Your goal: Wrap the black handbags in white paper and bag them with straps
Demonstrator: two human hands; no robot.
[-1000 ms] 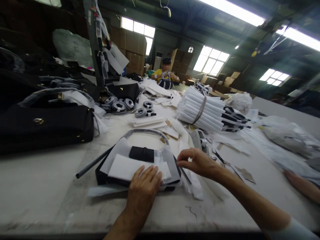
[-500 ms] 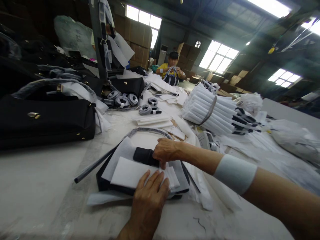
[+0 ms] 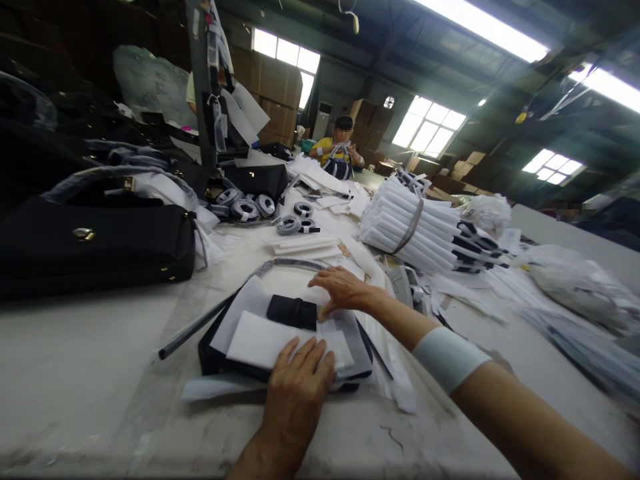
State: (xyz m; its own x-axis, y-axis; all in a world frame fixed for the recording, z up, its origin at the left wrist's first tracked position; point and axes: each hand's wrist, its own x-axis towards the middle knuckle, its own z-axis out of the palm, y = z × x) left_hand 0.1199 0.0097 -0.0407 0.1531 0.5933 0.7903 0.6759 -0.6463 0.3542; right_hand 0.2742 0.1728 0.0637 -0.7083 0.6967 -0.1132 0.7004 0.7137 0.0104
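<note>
A black handbag [image 3: 210, 357] lies flat before me, with its wrapped handle [image 3: 290, 261] arching away at the far side. White tissue sheet [image 3: 245, 300] covers much of it, and a folded white sheet [image 3: 253, 337] rests on top. My left hand [image 3: 303, 373] lies flat on that folded sheet, fingers stretched out. Just beyond sits a small black strap piece [image 3: 293, 311] with a band around it. My right hand [image 3: 343, 291] hovers at its right end, thumb and fingers apart, holding nothing.
A finished-looking black handbag [image 3: 95, 233] stands at left. Coiled wrapped straps [image 3: 289, 225] lie farther back. A banded bundle of white-wrapped handles [image 3: 407, 217] lies at right, with clear plastic bags [image 3: 575, 273] beyond. Across the table, a person [image 3: 340, 150] holds a bag.
My right hand has opened and lifted off the black strap piece, where its fingers were closed before. My left hand stays on the folded sheet. The view has shifted slightly.
</note>
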